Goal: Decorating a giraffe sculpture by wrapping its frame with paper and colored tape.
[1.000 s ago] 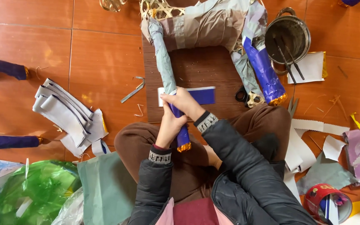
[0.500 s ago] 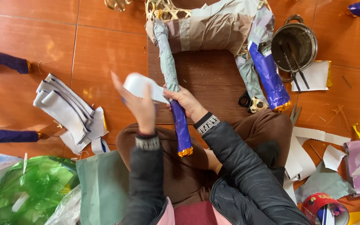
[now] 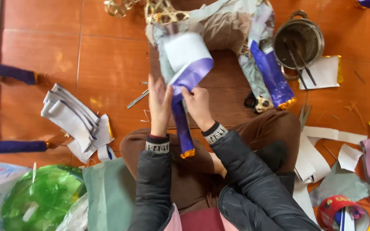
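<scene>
A paper-covered frame [image 3: 219, 25] with long legs lies on the floor in front of me. Its near leg [image 3: 180, 128] is wrapped in purple paper with a gold fringe at the end. My left hand [image 3: 159, 102] presses flat against that leg from the left, beside a purple and white paper sheet [image 3: 189, 60] curling over the leg. My right hand [image 3: 198, 107] pinches the leg and the sheet's lower end from the right. A second purple-wrapped leg [image 3: 273, 79] lies to the right.
A metal pot [image 3: 298, 40] with sticks stands at top right. White paper strips [image 3: 71, 119] are piled at left, more scraps [image 3: 322, 149] at right. Purple-wrapped sticks [image 3: 5, 70] lie at far left. A green plastic bag [image 3: 39, 201] and a red cup [image 3: 339, 211] sit near me.
My left hand brought a purple and white sheet up from the left and laid it over the leg. My right hand kept its hold on the leg.
</scene>
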